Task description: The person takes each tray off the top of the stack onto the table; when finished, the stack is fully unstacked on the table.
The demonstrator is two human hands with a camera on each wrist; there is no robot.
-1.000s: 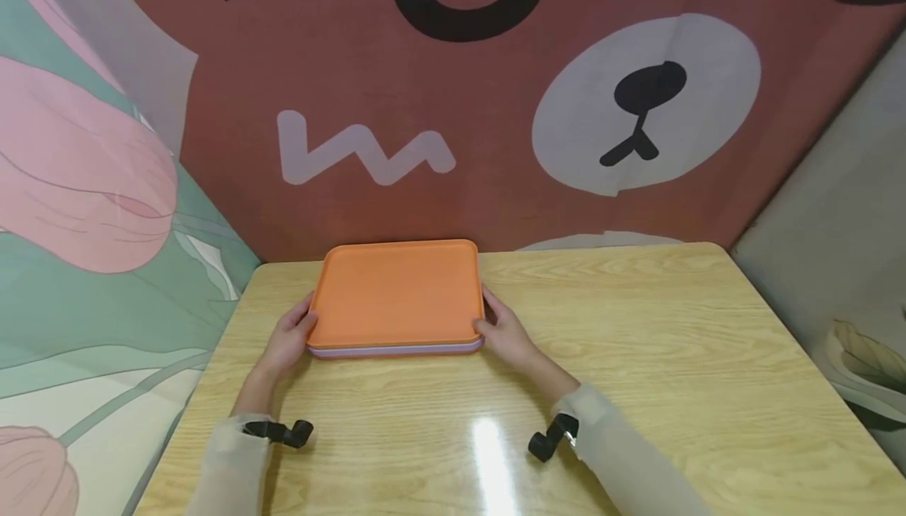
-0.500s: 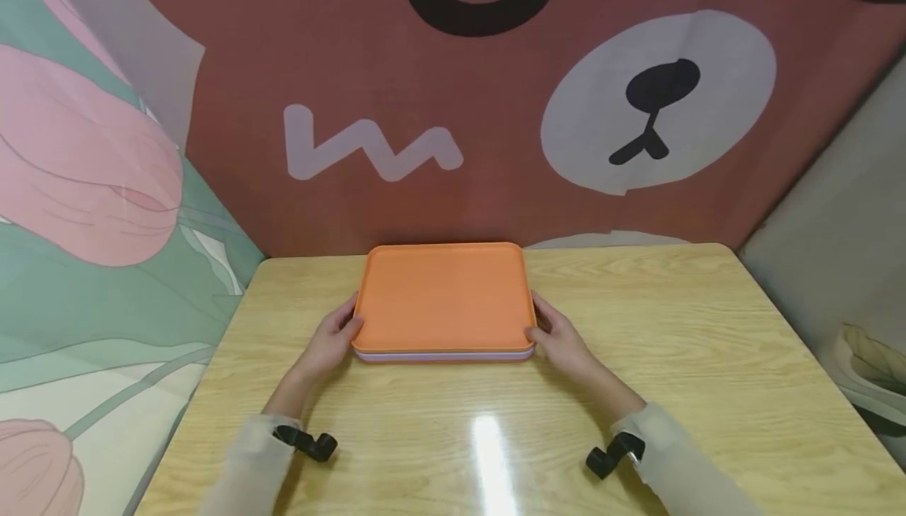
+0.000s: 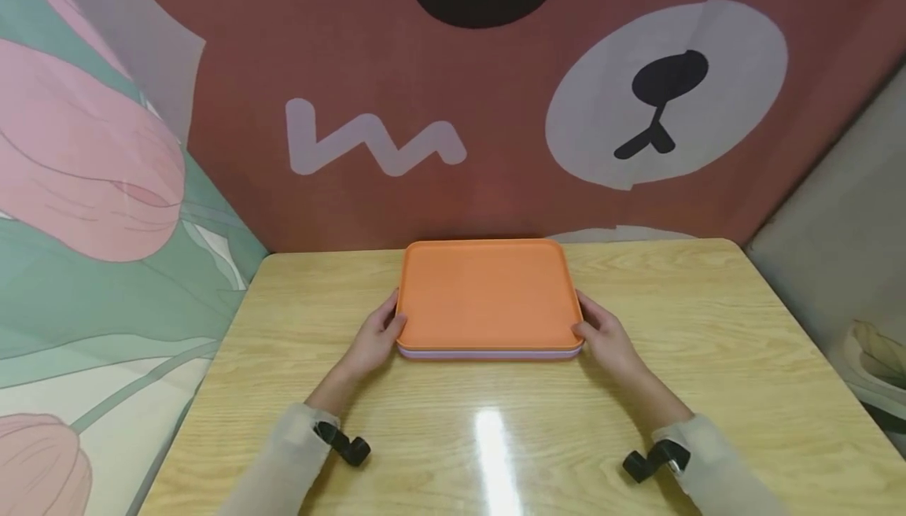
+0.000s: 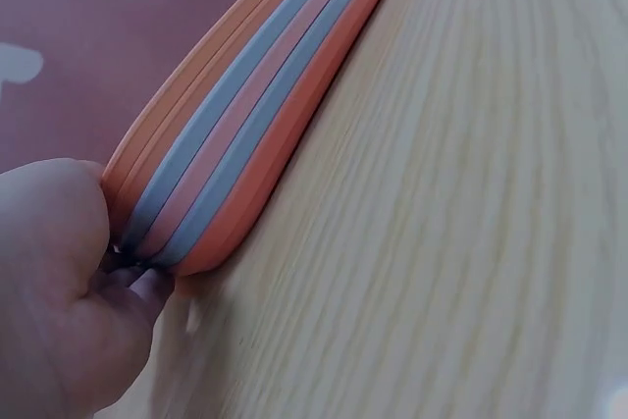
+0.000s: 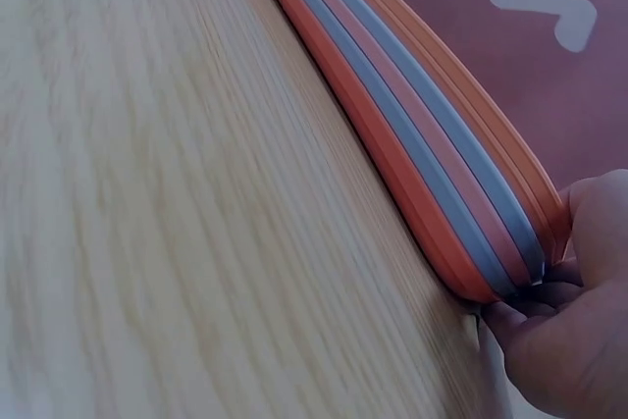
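Note:
A stack of several shallow rectangular trays [image 3: 490,296] lies at the table's far side, the top one orange. Edge-on in the left wrist view, the stack [image 4: 250,110] shows orange, grey-blue, pink and orange-red layers. My left hand [image 3: 371,339] grips the stack's left side near the front corner, thumb on the upper rim and fingers curled in below. Its mirror image, my right hand [image 3: 610,343], holds the right side the same way. In the right wrist view the right fingertips [image 5: 502,319] tuck under the bottom tray's corner, close over the wood.
The wood-grain table [image 3: 708,319] extends on both sides of the stack. Behind it stands a wall covering [image 3: 495,186] with a cartoon bear, right at the table's back edge. A floral panel [image 3: 92,154] borders the left. A beige object [image 3: 878,351] sits beyond the right edge.
Both hands have moved the tray stack to the right along the table's back edge, keeping their hold on its two sides. The head view has shifted slightly.

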